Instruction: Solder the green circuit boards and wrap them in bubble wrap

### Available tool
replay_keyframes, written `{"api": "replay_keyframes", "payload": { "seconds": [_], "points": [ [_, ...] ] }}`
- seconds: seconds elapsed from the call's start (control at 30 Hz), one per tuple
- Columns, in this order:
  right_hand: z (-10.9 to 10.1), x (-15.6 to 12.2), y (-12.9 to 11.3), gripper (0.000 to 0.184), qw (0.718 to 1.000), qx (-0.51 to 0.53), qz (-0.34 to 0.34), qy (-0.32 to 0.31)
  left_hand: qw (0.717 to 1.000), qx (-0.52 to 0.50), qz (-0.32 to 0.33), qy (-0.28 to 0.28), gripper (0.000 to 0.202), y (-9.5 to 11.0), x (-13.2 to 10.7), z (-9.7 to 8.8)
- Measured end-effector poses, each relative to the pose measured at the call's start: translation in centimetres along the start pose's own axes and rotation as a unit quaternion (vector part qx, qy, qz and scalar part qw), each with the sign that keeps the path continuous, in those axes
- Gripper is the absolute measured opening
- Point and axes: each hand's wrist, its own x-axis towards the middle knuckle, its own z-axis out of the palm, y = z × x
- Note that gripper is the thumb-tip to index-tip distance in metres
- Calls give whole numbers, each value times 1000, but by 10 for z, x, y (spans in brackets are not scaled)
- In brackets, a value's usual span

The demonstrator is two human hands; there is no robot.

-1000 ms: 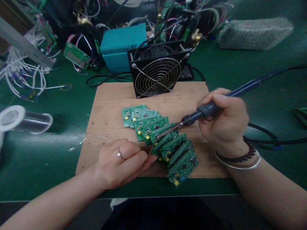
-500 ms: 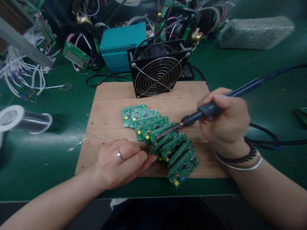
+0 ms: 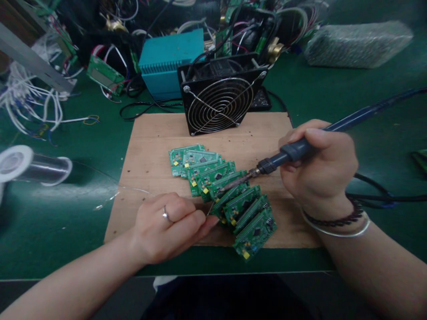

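Several green circuit boards [image 3: 216, 176] lie overlapped in a fanned row on a brown board [image 3: 150, 133]. My right hand [image 3: 320, 166] is closed around a soldering iron [image 3: 296, 150], its tip low over a board in the middle of the row; I cannot tell whether it touches. Pinched in my left hand [image 3: 173, 226] is thin solder wire [image 3: 210, 209], whose end reaches the same middle board near the iron's tip. The wire runs back left to a solder spool [image 3: 43, 166] on the green table. My left fingertips are beside the boards' lower edges.
A black fan with a wire grille [image 3: 220, 106] stands at the back of the brown board. Behind it are a teal box [image 3: 171, 62] and tangled wiring. White cables [image 3: 33, 98] lie left; a bubble-wrapped package [image 3: 358, 44] lies back right.
My right hand has shifted slightly right, with the iron's handle lying a little flatter; its tip stays over the same middle board. My left hand and the boards look unmoved.
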Motion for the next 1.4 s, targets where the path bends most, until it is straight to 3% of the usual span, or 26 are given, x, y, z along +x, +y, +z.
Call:
{"api": "replay_keyframes", "payload": {
  "seconds": [1.0, 1.4],
  "points": [
    [3, -3, 4, 17, 1000, -10, 6, -1, 1000, 12, 10, -2, 27, -1, 5, -1],
    [2, -3, 5, 16, 1000, 14, 7, -11, 1000, -5, 6, 0, 21, -1, 5, -3]
  ]
}}
